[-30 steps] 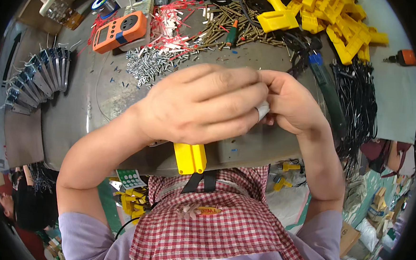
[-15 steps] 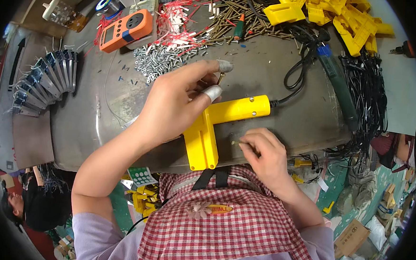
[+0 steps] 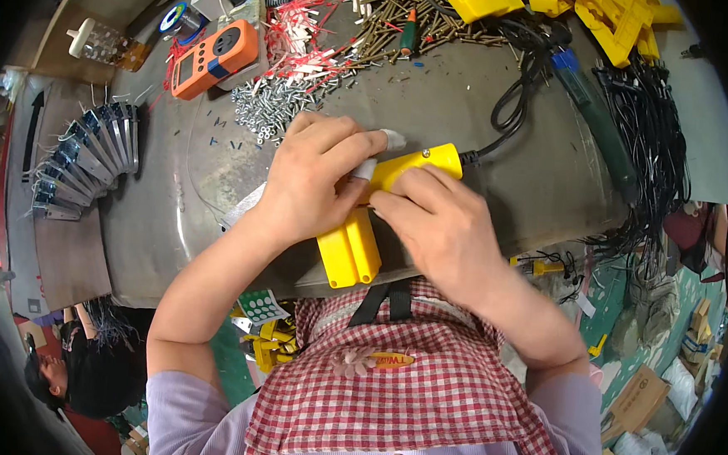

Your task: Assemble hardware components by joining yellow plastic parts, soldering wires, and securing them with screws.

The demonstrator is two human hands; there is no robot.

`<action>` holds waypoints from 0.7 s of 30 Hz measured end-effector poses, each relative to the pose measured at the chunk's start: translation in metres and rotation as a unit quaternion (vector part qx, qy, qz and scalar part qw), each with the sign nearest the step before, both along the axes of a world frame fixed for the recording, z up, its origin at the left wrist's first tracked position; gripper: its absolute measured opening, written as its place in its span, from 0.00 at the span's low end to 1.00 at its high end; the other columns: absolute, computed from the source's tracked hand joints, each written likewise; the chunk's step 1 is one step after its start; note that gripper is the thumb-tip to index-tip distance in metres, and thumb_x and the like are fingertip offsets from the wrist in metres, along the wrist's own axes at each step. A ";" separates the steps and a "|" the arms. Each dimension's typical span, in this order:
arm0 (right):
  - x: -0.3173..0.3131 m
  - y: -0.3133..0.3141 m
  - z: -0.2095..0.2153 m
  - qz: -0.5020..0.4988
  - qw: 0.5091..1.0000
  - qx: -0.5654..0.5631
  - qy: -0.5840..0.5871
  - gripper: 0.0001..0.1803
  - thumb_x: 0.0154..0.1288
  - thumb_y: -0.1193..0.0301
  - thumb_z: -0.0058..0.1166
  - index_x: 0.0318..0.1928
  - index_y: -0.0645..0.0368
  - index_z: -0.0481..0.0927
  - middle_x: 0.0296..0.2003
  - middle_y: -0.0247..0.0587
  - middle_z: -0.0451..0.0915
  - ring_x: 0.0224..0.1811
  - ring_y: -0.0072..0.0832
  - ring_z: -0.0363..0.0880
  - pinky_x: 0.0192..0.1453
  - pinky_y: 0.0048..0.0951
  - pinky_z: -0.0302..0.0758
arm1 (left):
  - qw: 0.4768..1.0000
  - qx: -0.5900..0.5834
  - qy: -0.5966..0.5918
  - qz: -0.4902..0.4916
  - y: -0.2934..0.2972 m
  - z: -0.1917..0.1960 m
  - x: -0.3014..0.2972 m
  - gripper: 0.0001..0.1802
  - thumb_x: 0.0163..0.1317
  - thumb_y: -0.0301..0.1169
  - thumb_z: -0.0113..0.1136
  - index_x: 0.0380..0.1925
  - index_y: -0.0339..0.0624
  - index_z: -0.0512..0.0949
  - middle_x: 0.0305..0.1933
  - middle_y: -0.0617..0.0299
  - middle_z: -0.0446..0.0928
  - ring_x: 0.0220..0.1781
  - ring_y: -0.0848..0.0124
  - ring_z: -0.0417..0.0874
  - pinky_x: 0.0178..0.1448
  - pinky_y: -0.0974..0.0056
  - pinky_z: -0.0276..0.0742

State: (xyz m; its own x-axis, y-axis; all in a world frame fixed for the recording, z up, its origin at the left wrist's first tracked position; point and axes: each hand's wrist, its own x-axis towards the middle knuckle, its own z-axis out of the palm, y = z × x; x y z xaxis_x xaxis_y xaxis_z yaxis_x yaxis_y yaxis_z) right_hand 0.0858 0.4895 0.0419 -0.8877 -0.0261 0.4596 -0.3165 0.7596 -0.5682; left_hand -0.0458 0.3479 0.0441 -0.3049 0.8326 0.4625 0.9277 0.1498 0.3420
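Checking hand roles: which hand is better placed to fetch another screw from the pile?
Probably the left hand: it lies nearest the screw pile, while the right hand presses the yellow housing against the bench.

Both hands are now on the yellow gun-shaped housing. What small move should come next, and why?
Probably a small press: the right hand pushing down where its fingertips meet the yellow housing, while the left hand steadies it. Both hands already lie on the part, which rests flat on the grey table with its black cable attached. What lies under the fingers is hidden.
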 end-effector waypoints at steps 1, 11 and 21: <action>-0.006 0.006 0.003 0.055 0.997 0.043 0.033 0.06 0.50 0.73 0.52 0.31 0.59 0.75 0.31 0.38 0.70 0.35 0.33 0.75 0.36 0.31 0.75 | 1.000 0.002 -0.002 -0.003 0.001 0.003 0.000 0.21 0.41 0.23 0.61 0.40 0.47 0.78 0.28 0.63 0.72 0.34 0.62 0.74 0.42 0.60 0.68; 0.020 0.011 -0.027 -0.056 0.993 0.050 0.091 0.17 0.58 0.74 0.50 0.49 0.62 0.71 0.45 0.46 0.74 0.40 0.38 0.78 0.41 0.31 0.77 | 0.999 -0.011 -0.012 -0.050 -0.005 0.011 -0.009 0.09 0.44 0.30 0.65 0.23 0.42 0.75 0.34 0.59 0.76 0.39 0.59 0.75 0.51 0.54 0.68; 0.063 0.224 -0.001 -0.399 0.847 0.322 -0.145 0.36 0.48 0.66 0.62 0.61 0.54 0.68 0.41 0.48 0.77 0.43 0.46 0.76 0.44 0.41 0.74 | 0.983 -0.147 -0.105 -0.012 0.004 0.014 0.032 0.28 0.48 0.30 0.65 0.52 0.38 0.72 0.42 0.50 0.78 0.42 0.52 0.79 0.48 0.55 0.75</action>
